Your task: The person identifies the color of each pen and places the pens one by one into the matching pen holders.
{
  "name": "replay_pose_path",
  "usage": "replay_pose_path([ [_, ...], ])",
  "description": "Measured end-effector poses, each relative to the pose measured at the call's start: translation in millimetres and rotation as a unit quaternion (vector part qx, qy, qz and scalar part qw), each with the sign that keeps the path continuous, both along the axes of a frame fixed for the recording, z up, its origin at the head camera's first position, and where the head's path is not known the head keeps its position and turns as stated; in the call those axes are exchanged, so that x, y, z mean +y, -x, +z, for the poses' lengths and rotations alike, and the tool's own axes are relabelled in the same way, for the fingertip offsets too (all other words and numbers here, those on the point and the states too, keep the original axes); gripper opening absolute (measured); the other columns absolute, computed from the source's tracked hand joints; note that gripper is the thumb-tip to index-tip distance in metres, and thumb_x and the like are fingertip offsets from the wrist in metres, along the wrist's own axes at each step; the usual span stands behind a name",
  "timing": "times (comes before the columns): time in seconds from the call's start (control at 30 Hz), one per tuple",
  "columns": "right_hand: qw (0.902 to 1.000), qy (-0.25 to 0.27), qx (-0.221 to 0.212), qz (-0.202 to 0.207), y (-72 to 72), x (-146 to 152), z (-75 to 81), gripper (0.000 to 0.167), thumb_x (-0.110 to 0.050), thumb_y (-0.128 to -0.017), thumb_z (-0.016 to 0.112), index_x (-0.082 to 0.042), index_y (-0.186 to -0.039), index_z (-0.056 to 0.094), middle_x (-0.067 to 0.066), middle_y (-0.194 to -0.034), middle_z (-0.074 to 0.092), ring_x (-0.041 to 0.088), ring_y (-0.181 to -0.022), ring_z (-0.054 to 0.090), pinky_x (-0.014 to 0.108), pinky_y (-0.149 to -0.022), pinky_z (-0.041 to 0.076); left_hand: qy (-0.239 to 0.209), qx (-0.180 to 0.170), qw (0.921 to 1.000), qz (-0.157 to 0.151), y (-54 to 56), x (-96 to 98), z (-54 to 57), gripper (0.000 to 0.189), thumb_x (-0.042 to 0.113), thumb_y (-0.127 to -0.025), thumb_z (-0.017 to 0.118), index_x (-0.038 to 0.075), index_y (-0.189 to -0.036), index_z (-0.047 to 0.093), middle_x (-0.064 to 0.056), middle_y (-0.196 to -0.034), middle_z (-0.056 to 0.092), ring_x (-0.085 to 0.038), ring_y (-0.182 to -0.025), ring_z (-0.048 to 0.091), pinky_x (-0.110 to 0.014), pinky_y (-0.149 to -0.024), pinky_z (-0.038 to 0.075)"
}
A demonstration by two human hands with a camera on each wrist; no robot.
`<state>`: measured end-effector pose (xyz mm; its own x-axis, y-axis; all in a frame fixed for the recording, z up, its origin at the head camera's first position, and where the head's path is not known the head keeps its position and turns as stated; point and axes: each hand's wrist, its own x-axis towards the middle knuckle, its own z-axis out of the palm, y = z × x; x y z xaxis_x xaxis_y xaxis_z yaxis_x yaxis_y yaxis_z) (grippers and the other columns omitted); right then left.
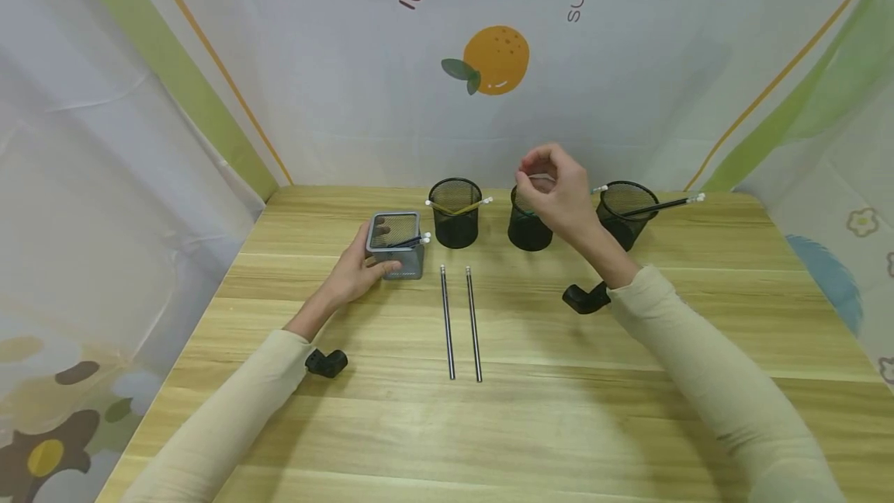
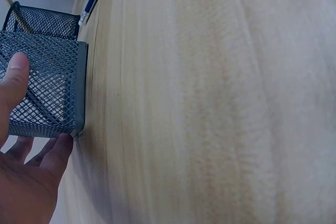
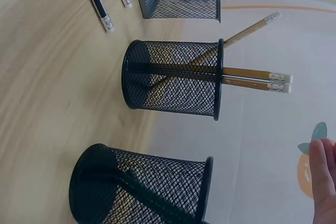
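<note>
My left hand (image 1: 352,270) grips a grey square mesh pencil holder (image 1: 405,266), thumb across its near side and fingers around its far left side. Dark pencils (image 1: 407,242) with white erasers lean inside it. My right hand (image 1: 559,185) is raised over a round black mesh pencil holder (image 1: 528,233), thumb and fingertips brought together; I cannot tell whether they pinch anything. Inside that holder a green pencil (image 3: 152,198) leans, and a white eraser tip (image 1: 604,189) shows past the wrist. In the right wrist view only the fingers (image 3: 320,169) appear, at the right edge.
Two dark pencils (image 1: 448,324) lie side by side on the wooden table (image 1: 545,425). Another black holder (image 1: 455,227) contains yellow pencils (image 3: 252,73); at the right, a third holder (image 1: 621,227) has black pencils (image 1: 660,206). A printed curtain (image 1: 335,99) hangs behind.
</note>
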<state>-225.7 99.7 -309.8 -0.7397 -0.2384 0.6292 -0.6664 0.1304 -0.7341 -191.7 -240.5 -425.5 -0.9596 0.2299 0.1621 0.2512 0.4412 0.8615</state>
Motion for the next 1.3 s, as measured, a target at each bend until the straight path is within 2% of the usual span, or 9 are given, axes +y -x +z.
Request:
replay_pose_path([
  [0.17,0.9994,-0.03,-0.011,-0.016,-4.3,4.5,-4.4,0.015,0.016,-0.093,0.06,0.019,-0.107,0.054,0.025,-0.102,0.059,0.024,-0.093,0.063,0.027,-0.084,0.057,-0.006,-0.004,1.0,-0.003,-0.4,0.0,0.0,0.086,0.003,-0.094,0.072,0.002,-0.16,0.017,-0.029,-0.147,0.042,-0.048,-0.136,0.041,-0.057,-0.111,0.036],
  [0.4,0.9976,-0.061,-0.019,-0.027,11.0,15.0,-34.9,0.014,0.007,-0.095,0.065,0.011,-0.107,0.059,0.018,-0.102,0.062,0.021,-0.09,0.064,0.022,-0.078,0.057,-0.008,-0.001,1.0,-0.005,-0.2,0.8,0.0,0.087,0.003,-0.094,0.073,0.004,-0.16,0.017,-0.029,-0.145,0.044,-0.048,-0.135,0.042,-0.057,-0.112,0.035],
  [0.7,0.9887,-0.142,-0.048,-0.013,5.0,18.5,-49.4,0.008,-0.002,-0.097,0.065,-0.001,-0.103,0.061,0.008,-0.1,0.064,0.02,-0.091,0.067,0.024,-0.075,0.058,-0.001,0.002,1.0,-0.001,-0.5,0.9,-0.2,0.086,0.004,-0.094,0.073,0.003,-0.16,0.018,-0.03,-0.15,0.039,-0.05,-0.135,0.041,-0.058,-0.112,0.035],
  [0.83,0.9788,-0.189,-0.078,-0.002,3.0,15.9,-55.2,0.009,-0.004,-0.097,0.065,-0.002,-0.103,0.06,0.008,-0.098,0.065,0.02,-0.086,0.067,0.028,-0.072,0.058,0.002,-0.002,1.0,0.003,-2.7,3.6,3.7,0.085,0.001,-0.094,0.072,0.0,-0.159,0.017,-0.032,-0.149,0.038,-0.052,-0.135,0.04,-0.059,-0.112,0.034],
  [1.07,0.9569,-0.256,-0.138,0.004,-3.2,3.2,-66.8,0.017,-0.005,-0.094,0.066,0.001,-0.107,0.058,0.011,-0.096,0.063,0.022,-0.082,0.064,0.037,-0.075,0.056,0.006,-0.009,0.9999,-0.002,-20.0,14.7,33.9,0.078,-0.007,-0.094,0.069,-0.011,-0.154,0.019,-0.039,-0.147,0.035,-0.057,-0.133,0.039,-0.061,-0.111,0.035],
  [1.2,0.9418,-0.293,-0.165,0.0,-6.8,-6.5,-78.4,0.027,-0.015,-0.093,0.069,0.004,-0.109,0.059,0.011,-0.096,0.063,0.023,-0.081,0.064,0.039,-0.074,0.056,0.008,-0.007,0.9999,-0.002,-21.3,15.1,35.5,0.078,-0.007,-0.094,0.069,-0.012,-0.154,0.019,-0.039,-0.147,0.034,-0.057,-0.132,0.04,-0.061,-0.11,0.036],
  [1.3,0.9249,-0.331,-0.186,-0.009,-9.6,-15.5,-86.1,0.034,-0.022,-0.092,0.073,0.003,-0.11,0.06,0.009,-0.093,0.063,0.022,-0.076,0.062,0.038,-0.071,0.055,0.003,-0.001,1.0,-0.001,-14.8,10.6,23.4,0.08,-0.005,-0.094,0.07,-0.008,-0.156,0.019,-0.038,-0.149,0.034,-0.056,-0.133,0.04,-0.062,-0.11,0.035],
])
